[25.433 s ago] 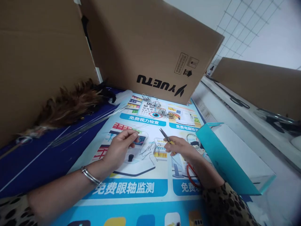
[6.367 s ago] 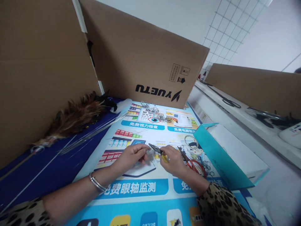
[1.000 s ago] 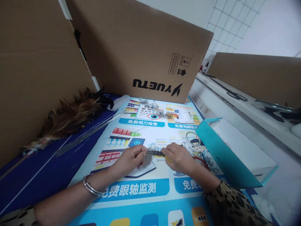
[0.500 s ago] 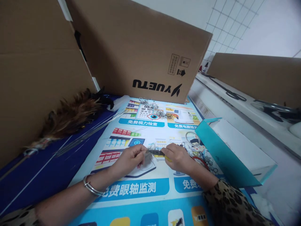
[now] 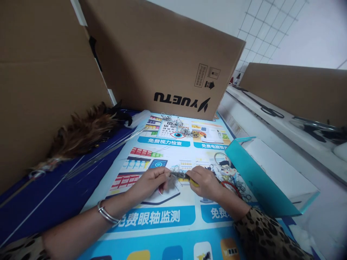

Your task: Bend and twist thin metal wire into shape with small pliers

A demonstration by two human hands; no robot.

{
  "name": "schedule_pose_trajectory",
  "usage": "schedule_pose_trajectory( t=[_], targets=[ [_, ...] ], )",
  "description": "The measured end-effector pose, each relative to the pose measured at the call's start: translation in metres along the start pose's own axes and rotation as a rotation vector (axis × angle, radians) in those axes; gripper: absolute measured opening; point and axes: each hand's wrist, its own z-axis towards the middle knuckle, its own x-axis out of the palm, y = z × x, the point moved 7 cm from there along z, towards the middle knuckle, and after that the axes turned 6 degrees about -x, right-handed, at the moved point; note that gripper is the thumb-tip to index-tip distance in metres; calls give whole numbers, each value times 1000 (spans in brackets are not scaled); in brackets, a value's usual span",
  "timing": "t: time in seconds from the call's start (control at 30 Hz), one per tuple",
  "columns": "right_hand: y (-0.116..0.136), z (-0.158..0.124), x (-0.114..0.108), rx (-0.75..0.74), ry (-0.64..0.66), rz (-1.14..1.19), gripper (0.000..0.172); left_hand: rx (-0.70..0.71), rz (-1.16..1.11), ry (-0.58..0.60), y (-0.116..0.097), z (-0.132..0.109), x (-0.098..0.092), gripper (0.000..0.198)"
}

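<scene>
Gripping pliers (image 5: 179, 175) between the table's (image 5: 121, 242) side edges, the right hand (image 5: 205, 181) faces the left hand (image 5: 153, 181), which pinches something tiny (too small to identify). The pliers should be stiff; hold the handles (image 5: 194, 182).

Place: small indoor craft workspace; whether in a home or a workshop, cannot be told. Work surface: printed sheet (image 5: 187, 237) with Chinese eye-check lettering, centre, over blue covering (image 5: 81, 196), lower left. Screen: brown cardboard panel (image 5: 168, 50) marked YUETU, top centre. Tools and stock: yellow-handled pliers (image 5: 179, 175) and fine wires (image 5: 176, 169), centre; feather bundle (image 5: 84, 130), left; open teal box (image 5: 255, 177), right. Fittings: white ledge (image 5: 251, 99) with black scissors (image 5: 272, 112), right; pale wall (image 5: 320, 39), upper right.
</scene>
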Motion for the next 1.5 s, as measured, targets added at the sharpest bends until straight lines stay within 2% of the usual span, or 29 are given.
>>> schedule_pose_trajectory(
  t=[0.4,1.2,1.5],
  targets=[
    [-2,-1,3,30,-12,85,35,-1,-63,13,2,1,-1,23],
    [-1,1,-3,-29,-20,56,32,-17,85,-4,3,1,0,21],
    [7,7,-14,-33,68,-36,28,17,160,-47,1,-1,0,20]
  ],
)
